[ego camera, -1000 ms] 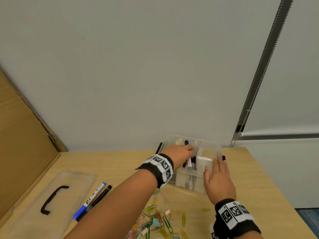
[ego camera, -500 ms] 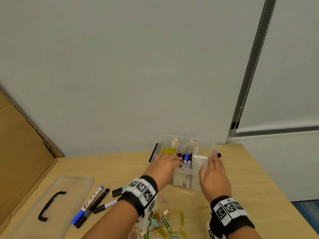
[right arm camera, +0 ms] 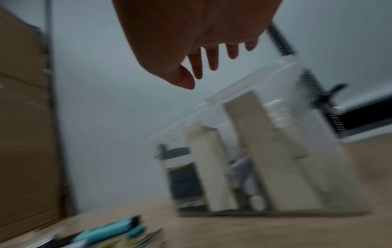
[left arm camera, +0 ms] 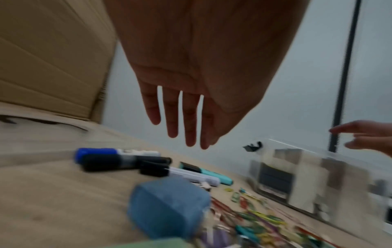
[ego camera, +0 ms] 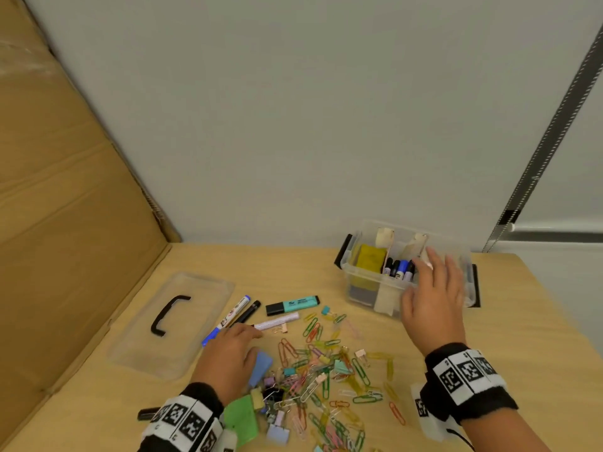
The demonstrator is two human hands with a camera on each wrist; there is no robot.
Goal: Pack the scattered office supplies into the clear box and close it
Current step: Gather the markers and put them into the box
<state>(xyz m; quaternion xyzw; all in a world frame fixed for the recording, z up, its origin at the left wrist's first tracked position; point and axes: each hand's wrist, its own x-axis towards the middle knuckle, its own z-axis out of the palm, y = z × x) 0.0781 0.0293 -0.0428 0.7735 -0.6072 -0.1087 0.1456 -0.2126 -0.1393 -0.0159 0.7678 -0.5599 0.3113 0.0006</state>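
The clear box [ego camera: 357,290] stands at the back right of the table with several markers and a yellow pad inside. My right hand [ego camera: 432,296] hovers open over its near right corner, fingers spread; in the right wrist view the fingers [right arm camera: 212,57] hang above the box [right arm camera: 275,151]. My left hand [ego camera: 233,349] is low and open over the loose markers [ego camera: 239,309], holding nothing; in the left wrist view its straight fingers [left arm camera: 188,124] float above the blue-capped marker [left arm camera: 114,153]. A teal highlighter [ego camera: 293,305], a lilac pen [ego camera: 277,321] and a pile of paper clips [ego camera: 326,376] lie in front.
The clear lid [ego camera: 176,324] with a black handle lies flat at the left. A cardboard sheet [ego camera: 65,223] leans along the left edge. A blue eraser [ego camera: 261,367] and a green pad [ego camera: 243,415] sit by my left wrist. The wall stands close behind.
My left hand has left the box and swung back left and down to the loose markers. The right hand stays at the box. The head view has tilted down.
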